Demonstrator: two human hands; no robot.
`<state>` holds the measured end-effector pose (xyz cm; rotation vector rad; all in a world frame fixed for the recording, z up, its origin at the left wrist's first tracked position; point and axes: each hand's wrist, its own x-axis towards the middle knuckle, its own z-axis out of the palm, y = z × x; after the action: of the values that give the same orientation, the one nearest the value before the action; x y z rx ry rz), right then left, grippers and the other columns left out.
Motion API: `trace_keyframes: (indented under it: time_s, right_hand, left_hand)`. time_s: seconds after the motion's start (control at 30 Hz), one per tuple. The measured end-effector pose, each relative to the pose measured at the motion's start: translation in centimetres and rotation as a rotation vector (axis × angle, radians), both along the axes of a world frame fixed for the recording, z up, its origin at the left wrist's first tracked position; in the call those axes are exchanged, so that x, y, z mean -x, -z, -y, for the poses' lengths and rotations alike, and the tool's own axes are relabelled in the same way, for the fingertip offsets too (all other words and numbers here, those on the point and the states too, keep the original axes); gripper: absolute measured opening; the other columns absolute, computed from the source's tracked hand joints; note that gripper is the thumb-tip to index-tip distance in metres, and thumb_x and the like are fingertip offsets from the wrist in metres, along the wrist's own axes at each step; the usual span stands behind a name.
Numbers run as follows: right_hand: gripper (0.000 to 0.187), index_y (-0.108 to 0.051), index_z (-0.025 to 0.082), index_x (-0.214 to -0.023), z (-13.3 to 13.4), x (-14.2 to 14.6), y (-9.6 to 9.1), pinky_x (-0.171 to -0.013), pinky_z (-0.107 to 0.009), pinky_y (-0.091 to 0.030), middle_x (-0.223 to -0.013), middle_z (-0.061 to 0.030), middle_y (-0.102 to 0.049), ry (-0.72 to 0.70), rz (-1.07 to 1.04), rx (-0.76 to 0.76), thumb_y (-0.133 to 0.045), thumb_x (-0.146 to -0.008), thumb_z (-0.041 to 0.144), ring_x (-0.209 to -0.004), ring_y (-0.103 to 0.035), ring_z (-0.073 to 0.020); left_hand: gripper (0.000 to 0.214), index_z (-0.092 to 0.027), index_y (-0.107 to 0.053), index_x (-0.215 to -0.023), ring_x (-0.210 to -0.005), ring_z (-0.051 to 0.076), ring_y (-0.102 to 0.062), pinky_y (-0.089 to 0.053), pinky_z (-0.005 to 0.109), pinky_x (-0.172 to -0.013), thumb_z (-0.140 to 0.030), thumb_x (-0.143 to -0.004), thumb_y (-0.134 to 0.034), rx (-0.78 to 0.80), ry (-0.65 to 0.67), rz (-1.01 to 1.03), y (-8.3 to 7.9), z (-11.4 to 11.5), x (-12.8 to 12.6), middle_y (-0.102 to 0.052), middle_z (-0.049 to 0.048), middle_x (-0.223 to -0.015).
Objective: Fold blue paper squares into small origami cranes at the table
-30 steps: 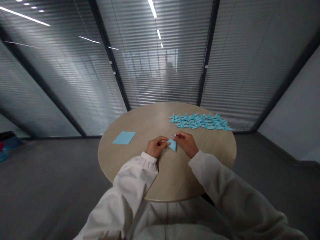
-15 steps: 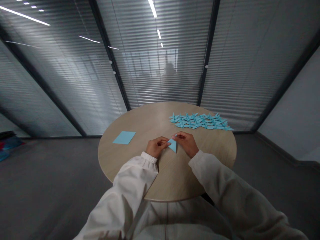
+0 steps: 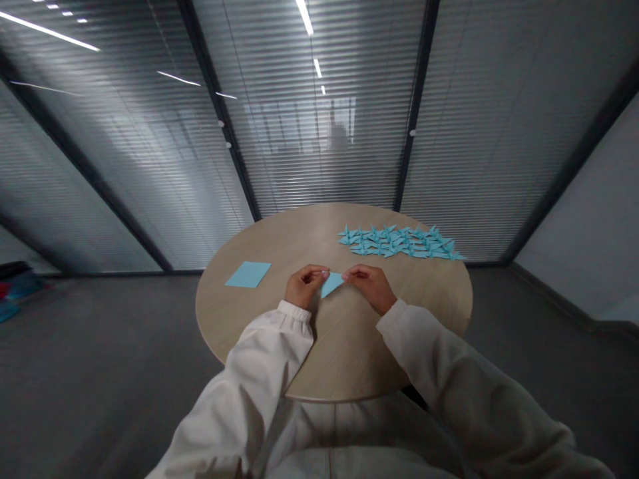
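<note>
A small light-blue folded paper triangle (image 3: 331, 283) is held between both hands above the round wooden table (image 3: 339, 359). My left hand (image 3: 302, 287) pinches its left corner with thumb and fingertips. My right hand (image 3: 368, 287) pinches its right corner. Both hands hover near the table's middle, just in front of me. White sleeves cover both arms.
A flat stack of light-blue paper sheets (image 3: 248, 274) lies on the table's left. Several folded blue paper cranes (image 3: 398, 242) are laid in rows at the far right. Glass walls with blinds stand behind the table; grey floor surrounds it.
The paper triangle has been turned, its point now toward the lower left. My left hand has shifted up and left a little; my right hand has stayed nearly in place.
</note>
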<state>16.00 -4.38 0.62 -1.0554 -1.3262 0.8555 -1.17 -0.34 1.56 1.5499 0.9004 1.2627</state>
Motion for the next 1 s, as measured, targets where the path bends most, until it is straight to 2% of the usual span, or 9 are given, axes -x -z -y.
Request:
trace_keyframes:
  time_s: [0.1, 0.23, 0.43, 0.53, 0.6, 0.7, 0.8, 0.9, 1.0]
  right_hand:
    - [0.023, -0.068, 0.017, -0.071, 0.0, 0.0, 0.1, -0.065, -0.028, -0.046, -0.068, -0.0032, -0.068, -0.011, 0.052, -0.009, -0.064, -0.068, 0.039, -0.066, -0.062, -0.0168]
    - [0.021, -0.068, 0.018, -0.069, 0.1, -0.1, 0.1, -0.068, -0.030, -0.047, -0.066, -0.0020, -0.067, 0.045, 0.132, -0.041, -0.062, -0.071, 0.038, -0.068, -0.062, -0.0176]
    - [0.021, -0.069, 0.019, -0.069, 0.2, -0.3, -0.1, -0.070, -0.030, -0.047, -0.068, -0.0018, -0.068, 0.069, 0.158, -0.108, -0.061, -0.072, 0.038, -0.069, -0.062, -0.0180]
    - [0.021, -0.069, 0.019, -0.068, 0.3, -0.2, -0.1, -0.070, -0.030, -0.047, -0.069, -0.0021, -0.068, 0.072, 0.162, -0.104, -0.061, -0.072, 0.038, -0.069, -0.062, -0.0181]
    - [0.021, -0.069, 0.019, -0.069, 0.4, -0.1, -0.2, -0.069, -0.029, -0.046, -0.068, -0.0023, -0.068, 0.061, 0.156, -0.091, -0.060, -0.072, 0.038, -0.068, -0.062, -0.0181]
    - [0.021, -0.069, 0.018, -0.069, 0.5, 0.2, -0.4, -0.068, -0.029, -0.046, -0.067, -0.0024, -0.068, 0.014, 0.151, -0.079, -0.061, -0.072, 0.037, -0.068, -0.062, -0.0177]
    - [0.020, -0.069, 0.019, -0.070, 0.6, 0.3, -0.7, -0.068, -0.028, -0.046, -0.068, -0.0022, -0.068, 0.004, 0.179, -0.080, -0.060, -0.073, 0.036, -0.068, -0.062, -0.0173]
    - [0.020, -0.070, 0.019, -0.070, 0.5, 0.2, -0.8, -0.070, -0.029, -0.046, -0.068, -0.0019, -0.068, 0.048, 0.196, -0.082, -0.059, -0.073, 0.037, -0.069, -0.062, -0.0175]
    - [0.021, -0.069, 0.019, -0.070, 0.4, 0.0, -0.7, -0.070, -0.029, -0.046, -0.068, -0.0025, -0.068, 0.089, 0.158, -0.088, -0.060, -0.072, 0.038, -0.070, -0.062, -0.0180]
  left_hand:
    - [0.035, -0.013, -0.067, -0.077, -0.060, 0.013, -0.057, -0.045, 0.024, -0.059, -0.040, -0.056, -0.074, -0.004, -0.010, 0.005, -0.1, 0.0, 0.0, -0.065, 0.0042, -0.066]
    - [0.032, -0.013, -0.067, -0.072, -0.056, 0.011, -0.054, -0.042, 0.023, -0.055, -0.040, -0.056, -0.073, -0.016, -0.015, -0.009, -0.3, 0.2, 0.1, -0.063, 0.0028, -0.061]
    - [0.037, -0.014, -0.066, -0.087, -0.054, 0.010, -0.048, -0.038, 0.022, -0.055, -0.041, -0.062, -0.068, -0.044, 0.024, -0.039, -0.5, 0.3, 0.1, -0.056, -0.0008, -0.058]
    - [0.036, -0.014, -0.065, -0.076, -0.058, 0.012, -0.049, -0.038, 0.023, -0.056, -0.048, -0.068, -0.060, -0.061, 0.047, -0.092, -0.2, 0.1, 0.1, -0.058, 0.0012, -0.062]
    - [0.035, -0.014, -0.063, -0.072, -0.058, 0.012, -0.049, -0.037, 0.023, -0.055, -0.048, -0.071, -0.056, -0.120, 0.004, -0.154, 0.0, 0.1, 0.2, -0.057, 0.0010, -0.062]
    - [0.031, -0.016, -0.060, -0.070, -0.056, 0.012, -0.046, -0.034, 0.023, -0.054, -0.044, -0.078, -0.050, -0.268, -0.130, -0.310, -0.2, 0.6, 0.4, -0.052, -0.0004, -0.058]
    - [0.028, -0.017, -0.058, -0.071, -0.060, 0.013, -0.048, -0.036, 0.023, -0.059, -0.039, -0.082, -0.045, -0.394, -0.218, -0.420, -0.7, 1.2, 0.4, -0.054, 0.0009, -0.062]
    - [0.026, -0.018, -0.059, -0.077, -0.067, 0.015, -0.051, -0.038, 0.024, -0.064, -0.037, -0.084, -0.043, -0.421, -0.196, -0.433, -1.0, 1.5, 0.2, -0.058, 0.0029, -0.070]
    - [0.029, -0.018, -0.059, -0.076, -0.063, 0.014, -0.049, -0.037, 0.024, -0.061, -0.040, -0.084, -0.042, -0.384, -0.154, -0.459, -0.8, 1.3, 0.1, -0.056, 0.0016, -0.066]
